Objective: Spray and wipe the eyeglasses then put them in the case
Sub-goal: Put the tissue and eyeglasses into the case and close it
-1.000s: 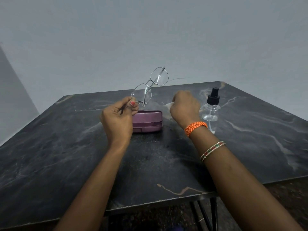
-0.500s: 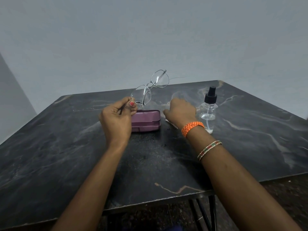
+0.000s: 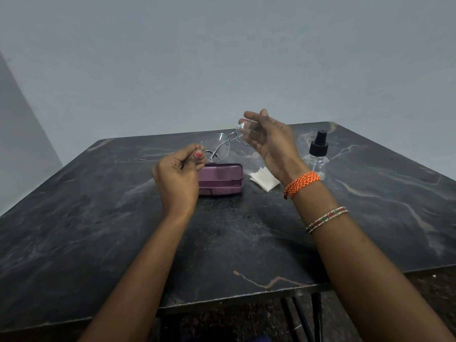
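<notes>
Dark marble-look table (image 3: pixel 103 243) w/ pale veins, chipped along the near edge. Everything sits toward the far middle, so plenty of bare slab on the left and in front. Eyeglasses (image 3: pixel 223 145) are up in the air above the case, thin metal wire frame, round clear lenses. Left hand (image 3: pixel 179 177) is curled, pinching the frame's left end between thumb and fingers. Right hand (image 3: pixel 270 139) is mostly open, fingers straightish, cupped at the other lens; can't tell if it's actually touching. Purple hard-shell eyeglass case (image 3: pixel 220 178) lies closed on the table right behind the left hand. White folded cloth (image 3: pixel 264 178) just beside it, flat. Clear plastic spray bottle (image 3: pixel 318 154) w/ black pump top stands upright to the right, near the far edge. No readable labels anywhere.
</notes>
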